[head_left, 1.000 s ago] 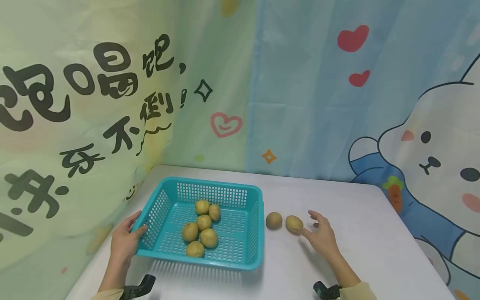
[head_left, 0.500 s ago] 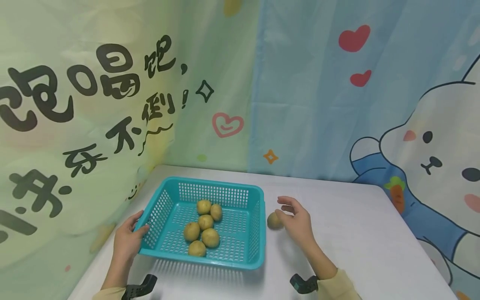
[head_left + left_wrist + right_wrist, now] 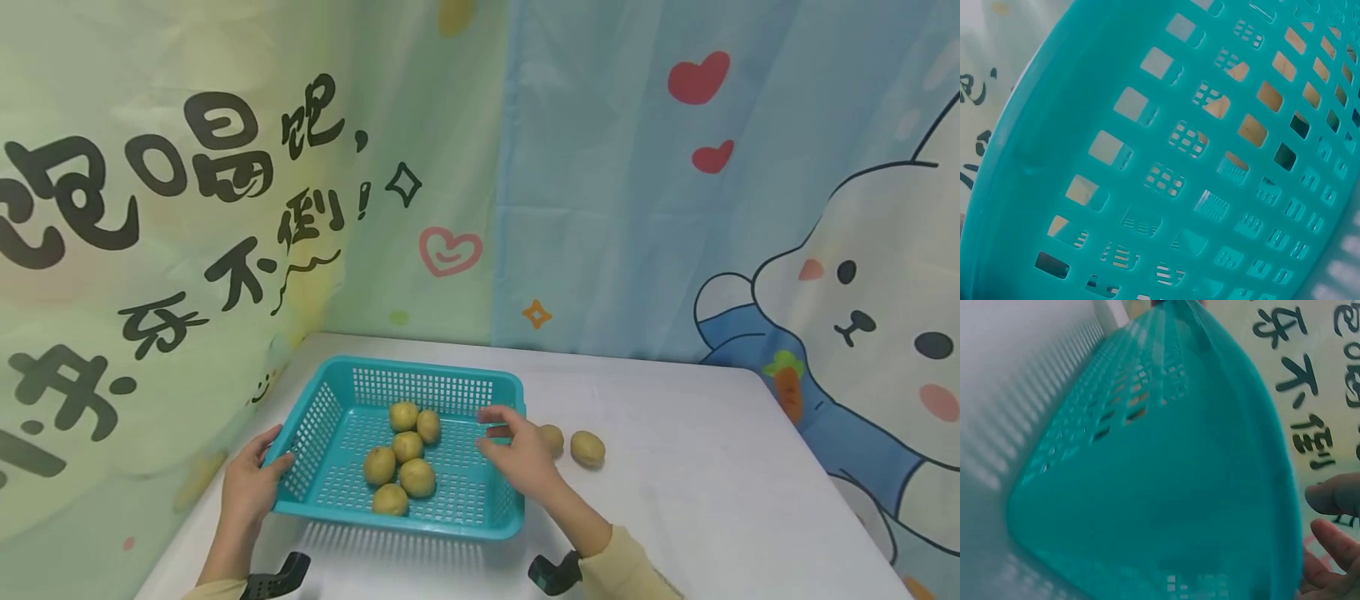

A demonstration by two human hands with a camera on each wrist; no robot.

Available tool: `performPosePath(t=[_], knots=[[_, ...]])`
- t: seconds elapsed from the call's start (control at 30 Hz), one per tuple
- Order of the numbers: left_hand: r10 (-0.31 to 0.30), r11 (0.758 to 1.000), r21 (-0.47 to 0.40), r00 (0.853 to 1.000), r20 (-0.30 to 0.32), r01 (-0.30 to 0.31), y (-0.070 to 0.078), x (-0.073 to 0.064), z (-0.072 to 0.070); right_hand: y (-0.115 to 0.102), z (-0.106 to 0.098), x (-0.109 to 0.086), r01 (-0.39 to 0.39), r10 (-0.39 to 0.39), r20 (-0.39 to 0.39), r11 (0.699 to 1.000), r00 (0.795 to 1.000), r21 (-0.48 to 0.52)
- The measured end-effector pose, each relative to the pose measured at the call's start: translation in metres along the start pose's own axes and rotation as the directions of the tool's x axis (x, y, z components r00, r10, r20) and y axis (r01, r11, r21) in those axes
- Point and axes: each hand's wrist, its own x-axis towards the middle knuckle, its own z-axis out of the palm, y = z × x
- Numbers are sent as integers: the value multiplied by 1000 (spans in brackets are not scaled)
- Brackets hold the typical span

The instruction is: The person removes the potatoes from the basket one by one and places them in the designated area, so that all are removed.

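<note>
"Where was the blue-green basket [image 3: 450,529]?"

"On the white table [image 3: 697,483], left of the middle, with six potatoes [image 3: 407,447] loosely grouped on its floor."

"Did anyone have hold of it?"

"The left hand [image 3: 251,479] did: it gripped the left side, thumb over the rim."

"And the right hand [image 3: 525,458]?"

"It was over the right rim, thumb and fingers well parted, nothing between them. Whether it touched the rim, I couldn't tell."

"Any potatoes outside?"

"Two, right of the basket. The nearer one to it, a partly hidden potato [image 3: 553,439], showed behind the right hand; just to its right lay a fully visible potato [image 3: 587,449]."

"What stood beyond?"

"A printed backdrop [image 3: 600,208] at the far side, dark lettering [image 3: 240,271] on the left, a cartoon rabbit [image 3: 885,308] on the right."
</note>
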Motion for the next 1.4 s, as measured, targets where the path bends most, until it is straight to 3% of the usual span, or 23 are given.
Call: performPosePath(t=[0.07,0.13,0.2,0.3,0.33,0.53,0.77,1.0,1.23,1.4], knots=[[-25,1000,-14,999,21,26,21,-15,-7,-3,5,4,4,-3,78,1000,997,-14],[-27,1000,-16,999,19,27,23,-16,-7,-6,9,8,12,-5,156,999,988,-46],[-20,1000,-17,1000,8,20,16,-11,-4,-8,12,13,20,1,225,996,974,-91],[6,1000,-9,1000,-27,-7,-10,7,7,-10,17,19,41,11,302,985,953,-166],[0,1000,-11,1000,-28,-1,-12,9,8,-11,19,20,42,23,321,980,947,-193],[-7,1000,-8,999,-34,7,-14,10,7,-22,32,22,64,57,413,959,909,-275],[11,1000,-22,1000,-27,-11,-10,7,5,-36,34,24,42,71,462,972,884,-231],[8,1000,-14,1000,-24,-8,-10,7,5,-34,28,50,65,11,408,983,913,-172],[15,1000,-16,1000,-2,-15,-8,7,1,-15,37,78,-45,77,272,991,959,-122],[11,1000,-22,1000,-1,-11,-4,4,0,-5,45,86,-80,101,208,991,973,-105]])
